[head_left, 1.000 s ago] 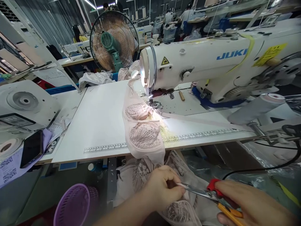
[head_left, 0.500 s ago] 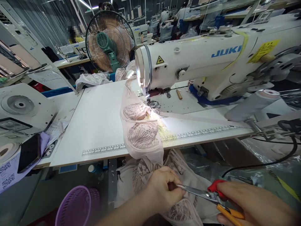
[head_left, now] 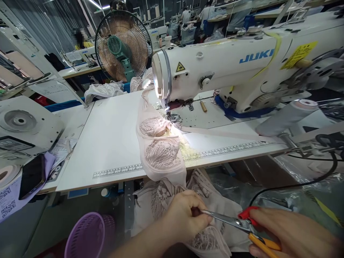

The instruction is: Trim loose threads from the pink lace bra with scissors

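Note:
My right hand (head_left: pixel 292 229) grips a pair of scissors (head_left: pixel 233 221) with one red and one orange handle. The blades point left and look closed or nearly so. Their tips reach the fingertips of my left hand (head_left: pixel 185 215), which is closed in a pinch; whatever lies between its fingers is hidden. Under both hands hang pale pink lace bras (head_left: pixel 212 240) in a pile below the table edge. One pink lace bra (head_left: pixel 162 152) runs from the pile up over the table to the lit needle area of the sewing machine (head_left: pixel 209 68).
A ruler scale (head_left: pixel 225 151) marks the front of the white table (head_left: pixel 113 125). A screwdriver-like tool (head_left: pixel 203 106) lies beside the machine. To the left are a phone (head_left: pixel 32 175) and a purple basket (head_left: pixel 86 234) below. A fan (head_left: pixel 123 46) stands behind.
The view has shifted slightly. Both hands, the scissors and the bras keep nearly the same positions relative to each other.

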Demonstrator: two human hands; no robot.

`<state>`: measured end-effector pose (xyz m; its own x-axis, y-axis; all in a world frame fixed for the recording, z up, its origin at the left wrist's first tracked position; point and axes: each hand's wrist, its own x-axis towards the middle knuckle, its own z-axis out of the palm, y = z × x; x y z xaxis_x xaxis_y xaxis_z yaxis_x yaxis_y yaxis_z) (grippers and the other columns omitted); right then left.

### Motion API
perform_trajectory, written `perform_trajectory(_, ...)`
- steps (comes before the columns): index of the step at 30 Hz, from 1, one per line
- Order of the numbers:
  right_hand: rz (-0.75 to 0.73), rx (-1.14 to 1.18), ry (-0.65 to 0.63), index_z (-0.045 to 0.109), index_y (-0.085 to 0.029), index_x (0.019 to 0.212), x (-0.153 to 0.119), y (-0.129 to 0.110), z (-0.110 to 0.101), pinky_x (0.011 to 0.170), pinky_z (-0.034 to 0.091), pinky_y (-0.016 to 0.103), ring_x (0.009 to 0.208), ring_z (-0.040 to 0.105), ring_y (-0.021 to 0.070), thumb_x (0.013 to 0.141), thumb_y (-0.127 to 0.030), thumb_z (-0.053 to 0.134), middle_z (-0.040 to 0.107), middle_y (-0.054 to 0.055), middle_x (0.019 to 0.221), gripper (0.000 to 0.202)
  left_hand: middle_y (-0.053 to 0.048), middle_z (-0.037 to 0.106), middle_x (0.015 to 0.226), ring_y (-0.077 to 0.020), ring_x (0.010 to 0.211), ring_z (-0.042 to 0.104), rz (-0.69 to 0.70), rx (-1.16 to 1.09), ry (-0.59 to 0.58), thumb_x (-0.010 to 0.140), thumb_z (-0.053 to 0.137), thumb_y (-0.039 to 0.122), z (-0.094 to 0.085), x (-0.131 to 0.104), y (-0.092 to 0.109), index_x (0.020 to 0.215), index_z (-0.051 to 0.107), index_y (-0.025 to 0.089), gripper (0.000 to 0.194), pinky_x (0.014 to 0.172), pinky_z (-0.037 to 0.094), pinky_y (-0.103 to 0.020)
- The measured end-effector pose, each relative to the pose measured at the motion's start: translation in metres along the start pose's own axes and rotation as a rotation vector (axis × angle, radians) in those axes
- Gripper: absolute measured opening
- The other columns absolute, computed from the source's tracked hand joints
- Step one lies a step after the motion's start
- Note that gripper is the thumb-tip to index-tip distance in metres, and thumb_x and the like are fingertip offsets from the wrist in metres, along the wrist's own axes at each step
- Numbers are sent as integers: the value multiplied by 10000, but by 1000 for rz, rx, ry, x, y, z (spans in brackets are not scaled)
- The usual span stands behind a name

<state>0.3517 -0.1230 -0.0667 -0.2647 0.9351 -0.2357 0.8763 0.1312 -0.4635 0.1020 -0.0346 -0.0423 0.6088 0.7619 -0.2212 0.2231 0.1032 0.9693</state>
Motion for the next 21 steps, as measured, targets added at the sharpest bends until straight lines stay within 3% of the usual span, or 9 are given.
perform_trajectory(8, -73, 29, 147, 564, -289, 678, -1, 3, 7, 333, 494, 415, 547, 644, 345, 640, -650, 650, 696, 84, 715, 373, -53, 573, 738, -115, 587, 490, -22, 7, -3, 601, 689, 95, -1, 1, 1, 594, 645, 112, 47, 517, 364, -212)
perform_trajectory(14, -32, 7, 29, 509, -293, 691, -2, 5, 10, 400, 473, 417, 473, 562, 269, 685, -637, 632, 582, 13, 597, 365, -50, 568, 734, -114, 576, 480, -27, 5, -4, 598, 678, 92, 0, 2, 1, 591, 640, 117, 46, 507, 363, -217)
perform_trajectory(21, -1, -1, -37, 477, -288, 677, -1, 6, 9, 424, 429, 381, 488, 553, 270, 706, -649, 607, 575, 10, 596, 385, -37, 569, 717, -108, 573, 486, -40, 8, 4, 586, 697, 88, 1, 3, -1, 587, 651, 116, 54, 505, 350, -215)
